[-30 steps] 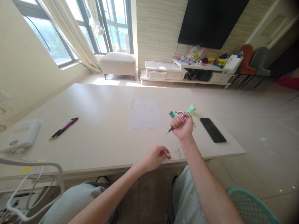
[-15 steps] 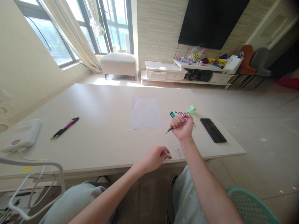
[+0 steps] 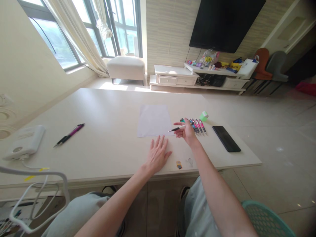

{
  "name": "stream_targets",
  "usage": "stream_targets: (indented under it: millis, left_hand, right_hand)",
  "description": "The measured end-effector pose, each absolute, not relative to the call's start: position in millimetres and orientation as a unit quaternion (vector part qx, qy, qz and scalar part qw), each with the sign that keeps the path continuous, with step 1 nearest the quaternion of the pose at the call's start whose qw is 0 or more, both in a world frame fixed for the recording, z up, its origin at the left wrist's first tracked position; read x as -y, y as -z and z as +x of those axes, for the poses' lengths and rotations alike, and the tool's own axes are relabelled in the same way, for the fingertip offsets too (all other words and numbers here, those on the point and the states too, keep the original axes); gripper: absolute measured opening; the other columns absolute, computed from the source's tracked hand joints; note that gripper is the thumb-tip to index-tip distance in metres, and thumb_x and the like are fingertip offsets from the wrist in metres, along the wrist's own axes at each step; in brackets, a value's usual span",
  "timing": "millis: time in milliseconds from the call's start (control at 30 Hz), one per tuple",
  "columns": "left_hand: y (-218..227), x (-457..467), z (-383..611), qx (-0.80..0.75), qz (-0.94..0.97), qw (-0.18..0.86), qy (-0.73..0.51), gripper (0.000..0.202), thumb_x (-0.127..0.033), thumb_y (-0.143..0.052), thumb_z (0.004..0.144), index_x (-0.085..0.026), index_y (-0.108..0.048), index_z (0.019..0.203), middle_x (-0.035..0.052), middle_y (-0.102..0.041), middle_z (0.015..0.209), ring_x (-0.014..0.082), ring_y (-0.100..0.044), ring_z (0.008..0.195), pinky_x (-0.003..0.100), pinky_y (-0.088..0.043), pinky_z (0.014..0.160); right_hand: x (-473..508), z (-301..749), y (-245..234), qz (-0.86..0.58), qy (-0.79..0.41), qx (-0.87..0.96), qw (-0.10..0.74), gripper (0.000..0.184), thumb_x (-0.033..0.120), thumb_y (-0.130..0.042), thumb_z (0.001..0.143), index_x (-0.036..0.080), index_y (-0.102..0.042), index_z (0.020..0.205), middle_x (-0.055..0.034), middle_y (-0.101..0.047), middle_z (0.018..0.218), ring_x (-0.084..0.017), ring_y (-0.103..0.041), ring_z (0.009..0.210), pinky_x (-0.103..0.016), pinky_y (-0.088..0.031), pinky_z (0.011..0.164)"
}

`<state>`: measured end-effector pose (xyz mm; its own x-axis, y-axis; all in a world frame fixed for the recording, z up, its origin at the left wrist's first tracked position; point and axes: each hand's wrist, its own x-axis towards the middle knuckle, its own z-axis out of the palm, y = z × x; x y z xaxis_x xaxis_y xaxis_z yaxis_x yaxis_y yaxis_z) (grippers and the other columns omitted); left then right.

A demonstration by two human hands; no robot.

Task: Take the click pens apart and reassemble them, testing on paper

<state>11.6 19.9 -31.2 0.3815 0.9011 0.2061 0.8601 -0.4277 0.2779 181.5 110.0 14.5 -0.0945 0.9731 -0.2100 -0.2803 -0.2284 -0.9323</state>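
1. The left hand [image 3: 157,154] lies palm down on the pale tabletop [image 3: 111,108], fingers spread, the forearm reaching in from the near edge. Its fingertips [image 3: 157,142] reach the lower edge of a blank sheet of paper [image 3: 153,120].
2. The right hand [image 3: 187,131] is raised with the wrist bent, pinching a black-and-white ballpoint pen [image 3: 177,129] between thumb and fingers. The pen's tip points left, toward the sheet.
3. Just beside the right hand, a row of pink-and-black pens [image 3: 197,126] lies side by side, with a small green object [image 3: 203,116] just past their ends.
4. Further right lies a black smartphone [image 3: 226,138]. Below the right hand, a small Minion sticker [image 3: 179,165] sits near the table's edge.
5. Far left, a pair of pens [image 3: 69,135] lies near a white plastic box [image 3: 24,142].
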Motion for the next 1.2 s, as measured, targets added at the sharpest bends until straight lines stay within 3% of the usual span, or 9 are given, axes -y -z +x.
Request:
stream_targets:
  millis: [133, 267, 467, 567, 800, 1200]
  left_hand:
    - [36, -22, 13, -0.537, 0.825, 0.052, -0.166, 0.057, -0.047, -0.03, 0.092, -0.015, -0.033, 0.139, 0.0146, -0.027, 0.149, 0.0299, -0.016, 0.138, 0.053, -0.013, 0.11]
    - [36, -22, 14, -0.539, 0.825, 0.049, -0.162, 0.057, -0.048, -0.028, 0.092, -0.015, -0.034, 0.138, 0.0138, -0.028, 0.148, 0.0302, -0.019, 0.138, 0.052, -0.012, 0.11]
    - [37, -22, 14, -0.542, 0.823, 0.044, -0.164, 0.057, -0.048, -0.029, 0.092, -0.016, -0.034, 0.138, 0.0134, -0.03, 0.147, 0.0301, -0.018, 0.138, 0.051, -0.012, 0.11]
    - [37, -21, 14, -0.542, 0.823, 0.042, -0.164, 0.057, -0.048, -0.028, 0.092, -0.016, -0.035, 0.138, 0.0135, -0.03, 0.147, 0.0301, -0.019, 0.137, 0.051, -0.012, 0.11]
    - [35, -20, 16, -0.549, 0.822, 0.02, -0.148, 0.057, -0.049, -0.027, 0.092, -0.017, -0.036, 0.137, 0.0126, -0.032, 0.147, 0.0294, -0.021, 0.137, 0.051, -0.015, 0.11]
    - [38, -21, 16, -0.549, 0.821, 0.019, -0.153, 0.058, -0.049, -0.026, 0.092, -0.016, -0.037, 0.137, 0.013, -0.031, 0.147, 0.0298, -0.02, 0.137, 0.052, -0.016, 0.11]
  right_hand:
    - [-115, 170, 2, -0.481, -0.541, 0.443, 0.529, 0.033, 0.051, -0.061, 0.073, 0.017, -0.057, 0.072, 0.0004, -0.058, 0.051, -0.01, -0.052, 0.042, -0.018, -0.037, 0.036]
    - [-119, 156, 18, -0.504, -0.523, 0.479, 0.493, 0.032, 0.05, -0.056, 0.075, 0.018, -0.058, 0.073, -0.0018, -0.062, 0.06, -0.012, -0.057, 0.046, -0.02, -0.041, 0.037]
    - [-120, 142, 40, -0.562, -0.366, 0.497, 0.551, 0.018, 0.031, -0.047, 0.077, 0.02, -0.061, 0.077, 0.0052, -0.052, 0.042, -0.011, -0.048, 0.036, -0.021, -0.037, 0.037]
    - [-120, 141, 45, -0.593, -0.313, 0.506, 0.542, 0.02, 0.024, -0.044, 0.073, 0.02, -0.058, 0.059, 0.0036, -0.05, 0.04, -0.012, -0.051, 0.04, -0.021, -0.037, 0.04]
    - [-120, 141, 43, -0.621, -0.295, 0.535, 0.491, 0.024, 0.025, -0.041, 0.072, 0.02, -0.057, 0.055, 0.0029, -0.053, 0.041, -0.013, -0.049, 0.036, -0.022, -0.036, 0.039]
    - [-119, 140, 42, -0.634, -0.238, 0.571, 0.465, 0.026, 0.023, -0.04, 0.072, 0.02, -0.057, 0.053, 0.0014, -0.056, 0.043, -0.014, -0.056, 0.049, -0.022, -0.042, 0.053]
